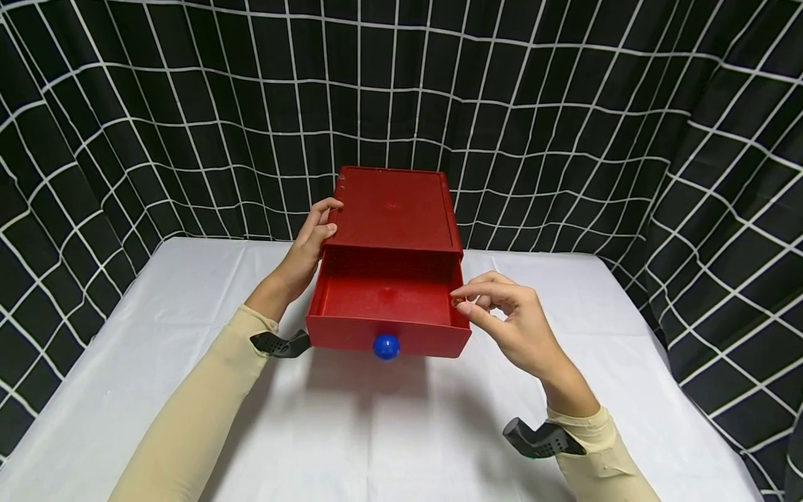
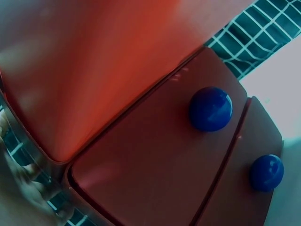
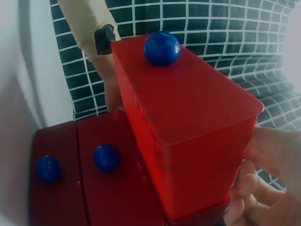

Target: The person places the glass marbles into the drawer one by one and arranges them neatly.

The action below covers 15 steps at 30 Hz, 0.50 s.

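A red drawer cabinet (image 1: 394, 209) stands on the table, its top drawer (image 1: 351, 335) pulled out. That drawer has a round blue knob (image 1: 386, 346), and its visible floor is bare. My left hand (image 1: 307, 240) rests against the cabinet's left side, fingertips touching near the top edge. At the drawer's right wall, my right hand (image 1: 511, 317) pinches a small, shiny amber-brown thing (image 1: 459, 301) between thumb and fingers. The fingertips partly cover it, so its kind is unclear. In the right wrist view, the drawer's side hides the pinched thing.
Two lower drawers with blue knobs (image 2: 210, 108) stay closed below the open one. A white cloth (image 1: 401, 432) covers the table. Black curtains with a white grid (image 1: 389, 90) surround the back and sides. Each wrist carries a dark camera mount (image 1: 542, 440).
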{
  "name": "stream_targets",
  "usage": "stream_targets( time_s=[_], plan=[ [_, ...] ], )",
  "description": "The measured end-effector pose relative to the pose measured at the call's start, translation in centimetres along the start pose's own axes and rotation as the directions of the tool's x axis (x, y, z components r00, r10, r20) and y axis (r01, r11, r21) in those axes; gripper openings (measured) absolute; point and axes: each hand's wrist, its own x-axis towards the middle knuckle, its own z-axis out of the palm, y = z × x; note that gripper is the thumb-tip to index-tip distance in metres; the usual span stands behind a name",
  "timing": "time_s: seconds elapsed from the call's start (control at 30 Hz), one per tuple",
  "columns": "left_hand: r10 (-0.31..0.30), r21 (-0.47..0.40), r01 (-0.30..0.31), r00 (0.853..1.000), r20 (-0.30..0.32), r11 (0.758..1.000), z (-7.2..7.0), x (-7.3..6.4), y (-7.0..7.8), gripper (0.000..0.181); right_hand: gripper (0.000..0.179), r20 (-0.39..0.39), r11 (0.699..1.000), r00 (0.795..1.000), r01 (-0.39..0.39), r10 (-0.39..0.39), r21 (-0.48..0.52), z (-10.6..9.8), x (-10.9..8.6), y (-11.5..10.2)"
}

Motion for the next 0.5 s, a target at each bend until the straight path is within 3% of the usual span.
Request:
stream_targets(
  time_s=[0.5],
  plan=[
    [0.003,-0.013,-0.003,1.0,-0.004,1.0,0.2,-0.08,0.18,0.037,0.016,0.076,0.996,0.996,-0.045,0.039,0.078,-0.17,0.17,0.78]
  ],
)
